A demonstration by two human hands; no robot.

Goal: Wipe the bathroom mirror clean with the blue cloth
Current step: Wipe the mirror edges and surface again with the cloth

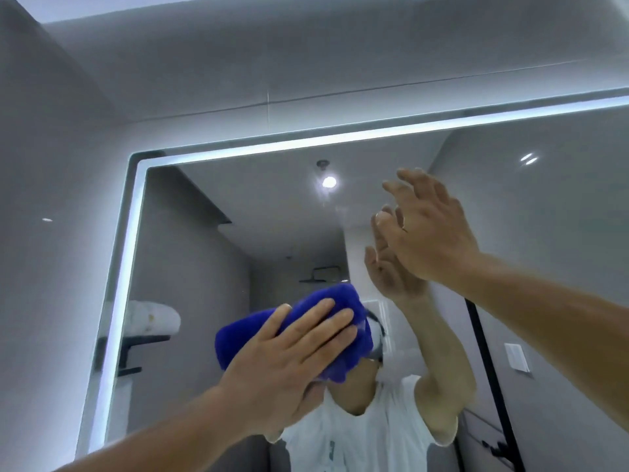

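Mirror [238, 206]: on the grey wall, with a bright light strip [306, 141] along its top and left edge. Its right side and bottom run out of the picture.
Blue cloth [245, 335]: bunched up against the glass, low down and left of the middle. Much of it is hidden under the left hand [289, 362].
Left hand: fingers straight, pressing the cloth onto the glass, not curled round it.
Right hand [432, 229]: up high on the right, fingers spread and a bit bent, holding nothing. I cannot tell if it touches the glass.
Seen in the glass: a white towel [153, 318], a shower head [326, 272] and a ceiling lamp [329, 181], all a bit blurry.
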